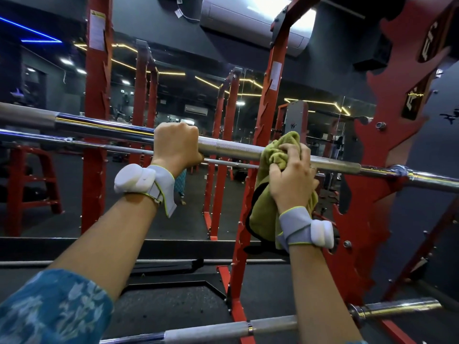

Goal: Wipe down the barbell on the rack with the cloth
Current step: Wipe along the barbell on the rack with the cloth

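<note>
Knurled steel barbell [233,146] lies across the red rack [372,184]; my left hand [176,145] curls round it, my right hand [291,180] bunches the soft green cloth [275,155] against it.
</note>
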{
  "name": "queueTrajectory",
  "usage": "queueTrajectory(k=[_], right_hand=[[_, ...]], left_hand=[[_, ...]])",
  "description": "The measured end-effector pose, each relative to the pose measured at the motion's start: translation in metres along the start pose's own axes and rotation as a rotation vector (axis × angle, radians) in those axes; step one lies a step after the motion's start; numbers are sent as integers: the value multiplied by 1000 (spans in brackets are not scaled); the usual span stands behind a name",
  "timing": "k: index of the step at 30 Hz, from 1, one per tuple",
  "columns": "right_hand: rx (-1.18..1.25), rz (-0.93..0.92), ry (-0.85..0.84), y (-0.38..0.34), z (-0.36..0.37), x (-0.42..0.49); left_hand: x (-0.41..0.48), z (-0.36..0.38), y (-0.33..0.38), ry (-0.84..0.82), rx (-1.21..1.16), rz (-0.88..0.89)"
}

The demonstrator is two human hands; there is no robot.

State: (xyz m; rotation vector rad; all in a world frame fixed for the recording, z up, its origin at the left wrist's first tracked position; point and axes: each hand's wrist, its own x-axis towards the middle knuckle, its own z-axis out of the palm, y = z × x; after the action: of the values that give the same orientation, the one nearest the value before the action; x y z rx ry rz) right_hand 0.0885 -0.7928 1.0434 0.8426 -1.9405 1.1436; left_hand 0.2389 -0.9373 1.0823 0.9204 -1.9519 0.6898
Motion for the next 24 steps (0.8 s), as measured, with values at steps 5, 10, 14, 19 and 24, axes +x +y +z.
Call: queueTrajectory(k=[5, 10, 14, 19, 24], right_hand=[[26, -202, -16, 3, 4, -12], [-17, -21, 11, 3, 5, -8], [-29, -36, -8, -22, 5, -2], [1, -316, -58, -36, 12, -20], [108, -180, -50, -33, 10, -19]], left_hand=[[0, 1, 0, 18, 15, 1], [0, 1, -1, 7, 4, -6], [1, 1, 0, 6, -3, -19], [0, 1, -1, -1, -5, -1], [-3, 5, -8, 95, -9, 73]])
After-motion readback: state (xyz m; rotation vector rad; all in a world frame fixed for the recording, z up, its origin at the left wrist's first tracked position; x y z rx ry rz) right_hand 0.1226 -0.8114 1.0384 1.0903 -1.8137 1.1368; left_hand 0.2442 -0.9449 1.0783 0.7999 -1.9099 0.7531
